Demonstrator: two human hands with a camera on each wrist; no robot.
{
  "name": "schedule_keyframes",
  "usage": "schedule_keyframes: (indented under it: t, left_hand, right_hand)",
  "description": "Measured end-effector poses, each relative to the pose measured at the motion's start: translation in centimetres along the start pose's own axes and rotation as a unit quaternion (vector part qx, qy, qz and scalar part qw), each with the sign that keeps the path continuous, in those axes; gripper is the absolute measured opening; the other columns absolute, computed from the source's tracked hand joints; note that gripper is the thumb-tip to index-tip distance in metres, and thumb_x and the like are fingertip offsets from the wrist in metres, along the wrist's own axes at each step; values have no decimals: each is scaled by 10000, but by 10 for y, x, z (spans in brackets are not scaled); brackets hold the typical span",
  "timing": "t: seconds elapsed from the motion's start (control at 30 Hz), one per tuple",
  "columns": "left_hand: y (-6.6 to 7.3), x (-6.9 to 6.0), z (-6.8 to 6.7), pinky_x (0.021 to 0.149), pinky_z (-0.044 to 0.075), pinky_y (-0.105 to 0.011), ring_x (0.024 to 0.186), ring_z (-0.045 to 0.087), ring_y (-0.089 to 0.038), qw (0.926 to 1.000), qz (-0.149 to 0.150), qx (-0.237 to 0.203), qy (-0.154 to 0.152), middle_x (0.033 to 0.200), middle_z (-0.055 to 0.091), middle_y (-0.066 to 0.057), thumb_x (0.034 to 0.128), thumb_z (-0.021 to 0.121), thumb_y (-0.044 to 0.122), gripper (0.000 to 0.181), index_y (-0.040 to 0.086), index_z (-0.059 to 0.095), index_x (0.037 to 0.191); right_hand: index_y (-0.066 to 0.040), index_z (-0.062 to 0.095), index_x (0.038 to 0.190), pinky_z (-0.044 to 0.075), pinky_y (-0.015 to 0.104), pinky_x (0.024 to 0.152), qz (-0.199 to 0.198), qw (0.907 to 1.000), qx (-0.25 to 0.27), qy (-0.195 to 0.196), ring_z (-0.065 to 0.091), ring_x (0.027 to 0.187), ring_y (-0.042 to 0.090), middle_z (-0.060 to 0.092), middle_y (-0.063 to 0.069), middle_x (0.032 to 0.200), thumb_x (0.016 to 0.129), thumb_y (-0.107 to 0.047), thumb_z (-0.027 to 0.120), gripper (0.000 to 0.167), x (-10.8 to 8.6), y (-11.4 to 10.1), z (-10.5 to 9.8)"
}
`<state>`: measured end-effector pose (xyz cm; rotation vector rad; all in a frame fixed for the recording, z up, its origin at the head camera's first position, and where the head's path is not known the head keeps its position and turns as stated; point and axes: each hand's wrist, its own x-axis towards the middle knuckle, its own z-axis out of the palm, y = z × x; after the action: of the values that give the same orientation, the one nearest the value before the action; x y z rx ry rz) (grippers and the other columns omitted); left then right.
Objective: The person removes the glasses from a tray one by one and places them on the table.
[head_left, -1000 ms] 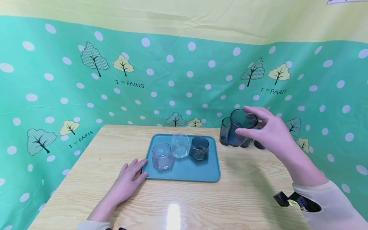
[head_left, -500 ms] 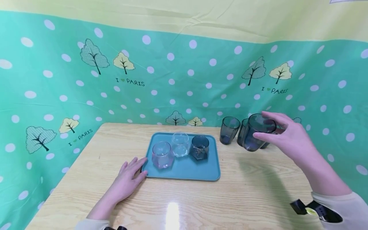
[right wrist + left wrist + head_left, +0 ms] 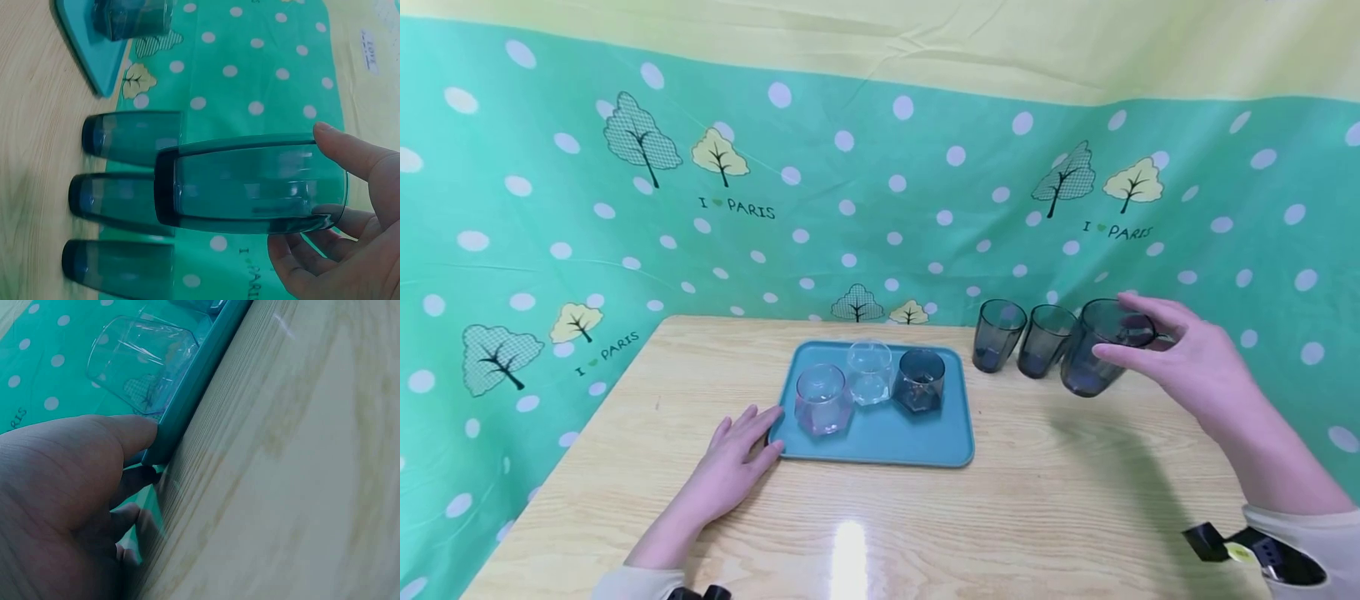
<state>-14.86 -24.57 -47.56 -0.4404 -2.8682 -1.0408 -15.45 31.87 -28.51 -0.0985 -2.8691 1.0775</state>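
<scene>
— Where's the glass?
— My right hand grips it near the rim, just to that hand's left, long axis near upright.
— Left hand?
— Mine's well apart, relaxed, touching the tray.

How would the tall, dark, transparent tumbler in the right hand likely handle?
The tall, dark, transparent tumbler is probably stiff: its wall shows no bending where the right hand grips it. Its smooth, glossy sides could be slippery. Set down, it might tip if pushed high, being tall with a narrower base.
</scene>
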Motion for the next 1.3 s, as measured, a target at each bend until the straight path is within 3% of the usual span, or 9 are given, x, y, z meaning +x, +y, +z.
schedule_keyframes:
  t: [0.13,0.3,0.53,0.7,1.3]
  left_hand:
    - [0,0,-1,1309,55,-729,1605,290,-530,10000,18,5,6,1642,519,-239,1130,662,247,573,5,513,1628]
    - [1,0,0,1307,56,-732,1603,292,-533,10000,42,2,6,1641,519,-241,1134,656,255,572,4,513,1628]
    - [1,-1,-1,1307,62,-731,1603,289,-535,10000,17,-6,-3,1644,516,-242,1130,663,243,574,1,510,1628]
    - [2,-1,-1,1305,71,-735,1600,302,-531,10000,45,31,14,1636,530,-235,1135,659,250,561,10,522,1624]
    - [-1,0,-1,1308,69,-727,1609,287,-525,10000,36,19,-24,1640,524,-240,1132,664,243,566,20,517,1631]
  right_hand:
    - [-392,317,1751,433,676,1066,143,9998,162,-8,346,1556,486,286,161,1789,927,-627,848,1008,1,9,-5]
    - [-314,276,1772,322,835,1104,298,9993,216,-16,147,1627,558,165,182,1826,947,-623,830,1041,0,22,-12]
    - [-218,261,1774,328,837,1086,346,9993,-19,133,174,1598,605,171,267,1804,972,-631,797,1049,4,40,-17]
    - [-212,222,1780,309,854,1083,503,9985,29,207,119,1607,615,101,261,1819,976,-653,776,1071,3,50,-21]
    - [-173,200,1776,316,862,1078,1015,9931,-238,542,145,1570,661,38,376,1776,1008,-674,716,1052,8,80,-22]
